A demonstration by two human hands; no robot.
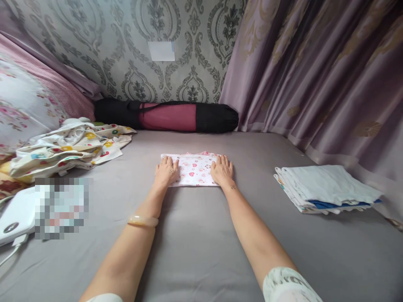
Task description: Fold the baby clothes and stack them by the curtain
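Note:
A folded white and pink cloth [193, 171] printed with hearts and small figures lies flat on the grey bed sheet [201, 235]. My left hand [166, 171] rests flat on its left end, fingers stretched forward. On the right end lies my right hand [222, 170], also flat with fingers extended. Neither hand grips the cloth; both press on it from above. A bit of pink ruffled edge shows at the cloth's far side. A pale bangle [143, 221] circles my left forearm.
To the right sits a stack of folded white cloths [327, 186]. Crumpled patterned clothes [78, 144] lie at left, near a white device with a cable [20, 216] and a blurred-out object [64, 209]. A black and maroon long bag [166, 116] lies along the wall.

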